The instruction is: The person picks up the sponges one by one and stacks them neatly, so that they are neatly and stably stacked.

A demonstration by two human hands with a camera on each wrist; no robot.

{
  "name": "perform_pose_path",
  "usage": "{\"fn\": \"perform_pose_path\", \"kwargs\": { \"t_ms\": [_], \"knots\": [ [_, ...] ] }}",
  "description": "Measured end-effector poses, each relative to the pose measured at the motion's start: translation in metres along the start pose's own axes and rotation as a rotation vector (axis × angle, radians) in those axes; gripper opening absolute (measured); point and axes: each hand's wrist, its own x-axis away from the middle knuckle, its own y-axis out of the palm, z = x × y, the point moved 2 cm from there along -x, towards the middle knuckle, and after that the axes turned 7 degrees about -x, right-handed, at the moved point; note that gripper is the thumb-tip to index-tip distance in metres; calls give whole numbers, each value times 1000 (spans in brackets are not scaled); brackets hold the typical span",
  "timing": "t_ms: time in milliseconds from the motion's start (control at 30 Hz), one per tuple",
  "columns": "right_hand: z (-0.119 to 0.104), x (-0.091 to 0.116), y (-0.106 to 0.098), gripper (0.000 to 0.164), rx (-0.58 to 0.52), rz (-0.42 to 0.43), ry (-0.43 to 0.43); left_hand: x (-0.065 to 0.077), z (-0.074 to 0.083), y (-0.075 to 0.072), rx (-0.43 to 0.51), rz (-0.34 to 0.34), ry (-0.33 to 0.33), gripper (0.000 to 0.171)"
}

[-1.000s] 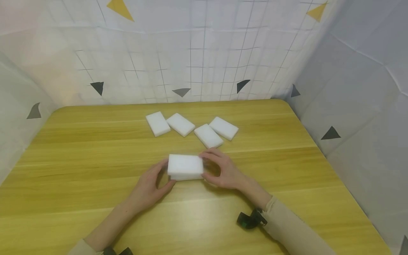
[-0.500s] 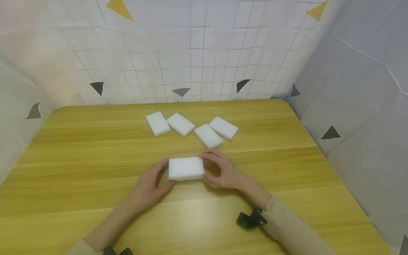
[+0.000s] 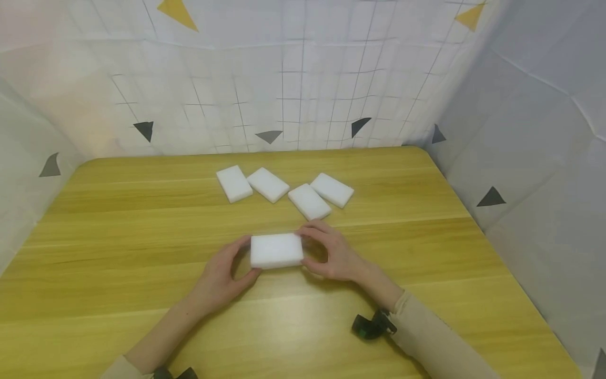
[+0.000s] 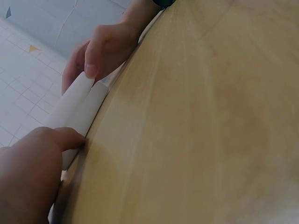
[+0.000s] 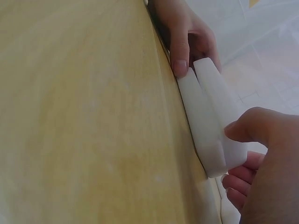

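Stacking looked like the step in hand here, or more exactly, lining one block up on another. The upper white rectangular foam-looking block (image 3: 276, 249) sat over a lower white rectangular foam-looking block (image 5: 200, 120) on the yellow wood-grain table (image 3: 142, 237), right between the person's hands. From above they read almost as one piece, so the edges were matched up pretty well.

Both hands were busy, btw. The bare left hand (image 3: 220, 275) was pinching the lower block at its left end, thumb on the near side. The bare right hand (image 3: 337, 255) had the upper block gripped at the right end, thumb on the near side too. Each wrist view showed a dark notch between the two blocks at the end farther from that camera, so I couldn't tell if the top one lay fully flat.

My guess was that the next move called for settling the upper block flush, then loosening the right hand without dragging it crooked while the left hand steadied the base. Four loose ones lay flat farther back, all white, rectangular and foam-looking too: the leftmost spare (image 3: 234, 183), the second spare (image 3: 268, 185), the third spare (image 3: 310, 202) and the rightmost spare (image 3: 332, 190). Neither hand was touching those.
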Motion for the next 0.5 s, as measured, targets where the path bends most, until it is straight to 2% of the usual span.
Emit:
{"fn": "perform_pose_path", "kwargs": {
  "t_ms": [233,500],
  "knots": [
    [2,1,0,56,9,-11,23,-1,0,-1,101,-4,-30,72],
    [3,1,0,57,-9,-28,29,-2,-1,-2,165,-16,-23,71]
  ]
}}
